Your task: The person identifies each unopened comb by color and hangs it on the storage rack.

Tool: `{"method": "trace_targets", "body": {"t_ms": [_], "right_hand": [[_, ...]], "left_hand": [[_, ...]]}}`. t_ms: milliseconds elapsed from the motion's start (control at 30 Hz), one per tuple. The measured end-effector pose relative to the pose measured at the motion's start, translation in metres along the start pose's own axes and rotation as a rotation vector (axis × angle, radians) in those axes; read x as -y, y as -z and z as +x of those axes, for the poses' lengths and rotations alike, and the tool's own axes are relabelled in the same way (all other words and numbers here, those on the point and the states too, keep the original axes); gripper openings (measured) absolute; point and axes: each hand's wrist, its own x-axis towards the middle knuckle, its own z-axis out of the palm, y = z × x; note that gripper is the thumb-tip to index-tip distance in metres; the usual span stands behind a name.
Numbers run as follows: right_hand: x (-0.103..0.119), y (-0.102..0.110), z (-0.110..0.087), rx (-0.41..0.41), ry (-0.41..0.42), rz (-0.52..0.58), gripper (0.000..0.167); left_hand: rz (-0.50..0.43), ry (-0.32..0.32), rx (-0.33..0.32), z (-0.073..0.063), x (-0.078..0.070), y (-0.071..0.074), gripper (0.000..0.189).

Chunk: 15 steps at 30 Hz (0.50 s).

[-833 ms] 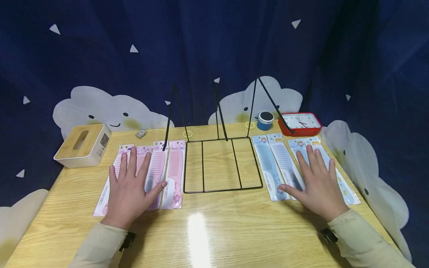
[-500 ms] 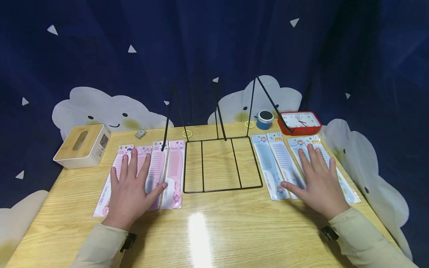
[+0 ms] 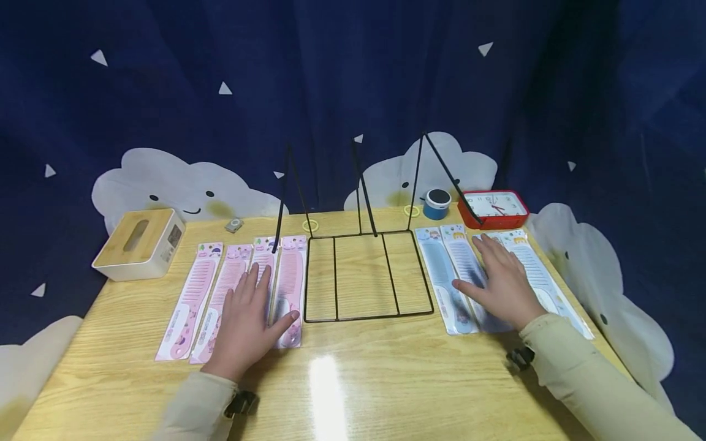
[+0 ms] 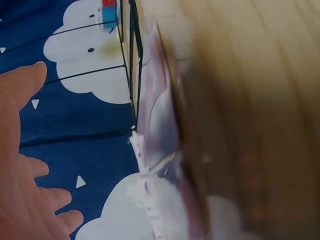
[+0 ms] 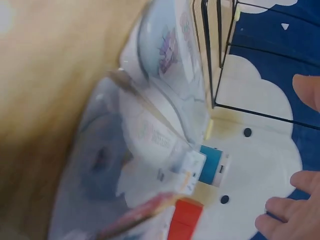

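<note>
In the head view my left hand (image 3: 242, 327) hovers with fingers spread over a row of packaged pink combs (image 3: 190, 300), nearest the two on the right. My right hand (image 3: 507, 291) is held, fingers extended, over a row of packaged blue combs (image 3: 441, 269) and partly hides the middle ones. Neither holds anything. Both wrist views show fingers apart from the packs: a pink comb pack (image 4: 160, 107) beside my left hand (image 4: 30, 195), a blue comb pack (image 5: 165, 50) across from my right hand (image 5: 295, 210). Between the rows stands a black wire rack (image 3: 366, 317).
At the back left sits a tissue box (image 3: 138, 245) with a wooden lid, near a small grey clip-like gadget (image 3: 234, 225). A blue round speaker (image 3: 437, 205) and a red clock (image 3: 493, 208) stand back right. Two yellow rings (image 3: 311, 226) lie behind the rack.
My left hand has moved right and a little nearer me, uncovering the leftmost pink combs. My right hand has shifted left and slightly forward. The combs and rack have stayed put.
</note>
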Motion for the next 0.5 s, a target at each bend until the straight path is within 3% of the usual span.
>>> {"method": "trace_targets", "body": {"t_ms": [267, 500], "right_hand": [[-0.011, -0.023, 0.049, 0.145, -0.095, 0.054, 0.085], [-0.024, -0.043, 0.1, 0.236, -0.184, 0.051, 0.074]], "left_hand": [[-0.097, 0.058, 0.048, 0.0, -0.007, -0.021, 0.103], [-0.14, 0.069, 0.099, 0.012, -0.011, -0.035, 0.098]]}}
